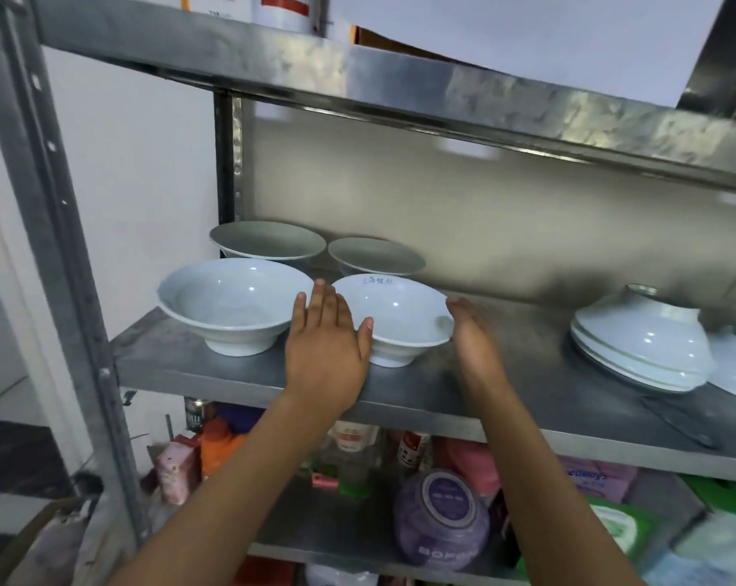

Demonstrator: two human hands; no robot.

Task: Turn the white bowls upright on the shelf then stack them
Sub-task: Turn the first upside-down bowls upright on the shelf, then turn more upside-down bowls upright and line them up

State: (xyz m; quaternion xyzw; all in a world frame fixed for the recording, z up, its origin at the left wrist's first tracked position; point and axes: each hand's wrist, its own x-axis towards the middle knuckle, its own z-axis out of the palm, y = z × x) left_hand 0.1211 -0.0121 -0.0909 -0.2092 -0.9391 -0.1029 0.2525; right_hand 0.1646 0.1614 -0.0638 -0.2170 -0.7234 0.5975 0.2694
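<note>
Left hand (324, 348): flat, fingers straight and together, thumb against the rim of the small bowl (393, 318); nothing grasped. Right hand (471, 338): seen edge-on, fingers extended, at the bowl's right rim; released, contact uncertain through blur.

Small bowl: white, glossy, upright on a narrow foot, flared rim, faint writing on the inner far wall. It stands on the shelf (197, 365) between the hands. Just left, a larger white bowl (231, 304), upright, same flared shape, apart from it. Their reflections show in the shiny back panel (505, 230).

Far right on the shelf: stack of bowls (641, 338) upside down, tilted, foot ring uppermost. Shelf is dull grey metal, scuffed.
</note>
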